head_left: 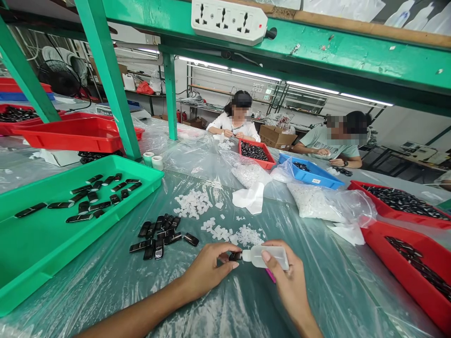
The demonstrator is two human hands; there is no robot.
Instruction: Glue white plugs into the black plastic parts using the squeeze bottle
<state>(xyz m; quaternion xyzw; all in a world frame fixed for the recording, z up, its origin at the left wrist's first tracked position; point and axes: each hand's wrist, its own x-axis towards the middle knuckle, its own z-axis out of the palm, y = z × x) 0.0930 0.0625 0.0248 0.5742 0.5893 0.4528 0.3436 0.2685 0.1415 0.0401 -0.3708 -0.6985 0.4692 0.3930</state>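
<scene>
Between the thumb and fingers of my left hand [207, 270] is a small glossy black part [235, 256]. My right hand [291, 277] is wrapped round a translucent white squeeze bottle [269, 257], lying sideways with its nozzle end against the black part. Under the right hand, a bit of a pink object [270, 275] shows; most of it is hidden. A loose pile of similar black parts [158, 234] lies left of my hands. Just beyond them are small white pieces [220, 231], finer white bits [249, 234] and a heap of larger white pieces [193, 203].
A green tray [141, 180] with scattered black parts stands at left. Red trays [384, 234] of black parts line the right, near a bag of white pieces [313, 202]. A green post [107, 80] and shelf beam rise ahead. Two people [234, 119] sit across the table.
</scene>
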